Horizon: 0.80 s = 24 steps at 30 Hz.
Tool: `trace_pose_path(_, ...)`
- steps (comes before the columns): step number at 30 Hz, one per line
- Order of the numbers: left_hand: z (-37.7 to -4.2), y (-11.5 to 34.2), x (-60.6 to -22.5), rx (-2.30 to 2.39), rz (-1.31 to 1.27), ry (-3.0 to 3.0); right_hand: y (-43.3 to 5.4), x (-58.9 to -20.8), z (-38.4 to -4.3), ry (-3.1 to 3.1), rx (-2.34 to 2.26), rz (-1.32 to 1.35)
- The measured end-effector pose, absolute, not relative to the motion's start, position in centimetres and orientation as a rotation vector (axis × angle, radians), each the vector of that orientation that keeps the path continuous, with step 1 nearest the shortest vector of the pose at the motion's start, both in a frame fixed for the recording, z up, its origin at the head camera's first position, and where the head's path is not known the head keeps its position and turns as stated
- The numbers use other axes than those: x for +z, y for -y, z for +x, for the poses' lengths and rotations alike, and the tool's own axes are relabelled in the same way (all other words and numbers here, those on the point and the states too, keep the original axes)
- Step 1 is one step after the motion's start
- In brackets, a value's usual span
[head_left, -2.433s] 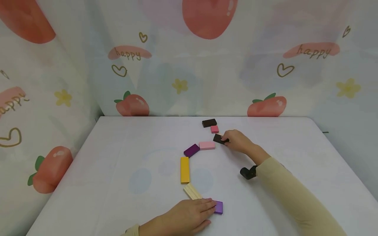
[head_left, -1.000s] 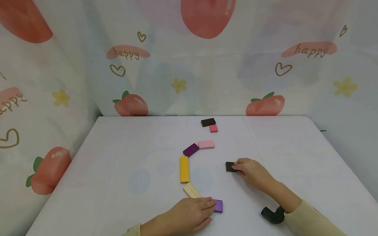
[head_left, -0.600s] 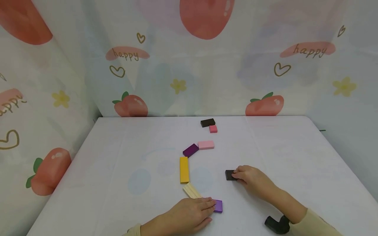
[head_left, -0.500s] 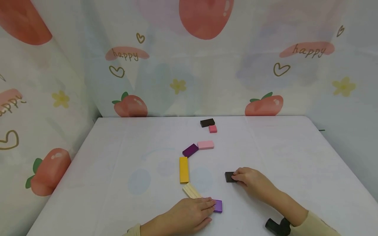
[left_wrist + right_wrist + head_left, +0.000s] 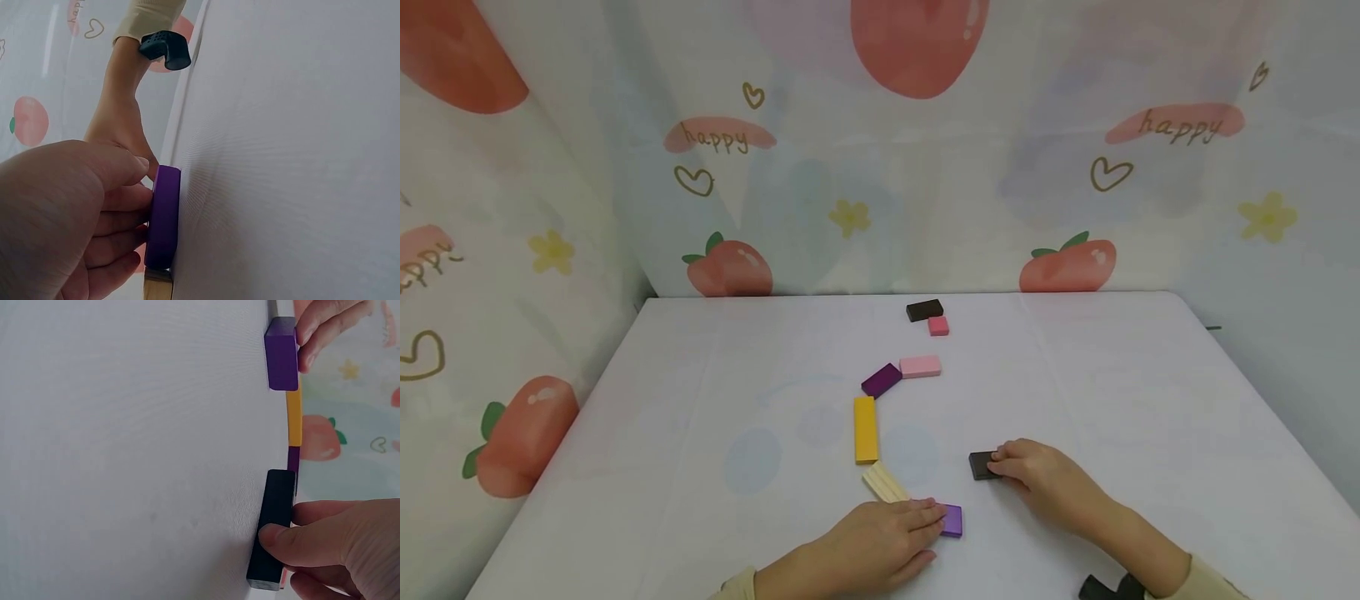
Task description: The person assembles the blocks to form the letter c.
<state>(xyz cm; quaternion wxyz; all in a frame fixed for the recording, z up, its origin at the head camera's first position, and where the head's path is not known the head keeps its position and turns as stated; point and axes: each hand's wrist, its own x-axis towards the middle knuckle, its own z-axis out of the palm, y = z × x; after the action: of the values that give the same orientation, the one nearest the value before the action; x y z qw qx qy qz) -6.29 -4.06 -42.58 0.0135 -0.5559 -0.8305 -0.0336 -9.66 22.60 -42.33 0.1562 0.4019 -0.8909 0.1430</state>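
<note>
My left hand (image 5: 880, 546) lies over a purple block (image 5: 952, 521), its fingers extended across the top; they cover the block's left part. In the left wrist view the purple block (image 5: 164, 215) lies flat on the table, end against a pale wooden block. To the right, my right hand (image 5: 1048, 483) pinches a black block (image 5: 982, 466) by its right end. The right wrist view shows the thumb on the long side of this black block (image 5: 272, 528), which lies on or just above the cloth. A cream grooved block (image 5: 886, 482) meets the purple one beside the left fingers.
A yellow block (image 5: 866, 430), a dark purple block (image 5: 882, 381) and a light pink block (image 5: 920, 367) continue the curved line away from me. Farther back, a small pink block (image 5: 938, 326) touches another black block (image 5: 924, 310). A patterned curtain (image 5: 887, 183) stands behind the white table (image 5: 700, 517).
My right hand has brought the black block from beside the small pink block toward me, to the right of the purple block. The left hand has stayed in place.
</note>
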Motion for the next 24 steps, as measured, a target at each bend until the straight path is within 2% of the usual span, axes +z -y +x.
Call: trace_pose_path(24, -6.4, 4.0, -42.6, -0.109, -1.741, 2.63, -22.4, -42.7, -7.1, 2.465, 0.468, 1.297)
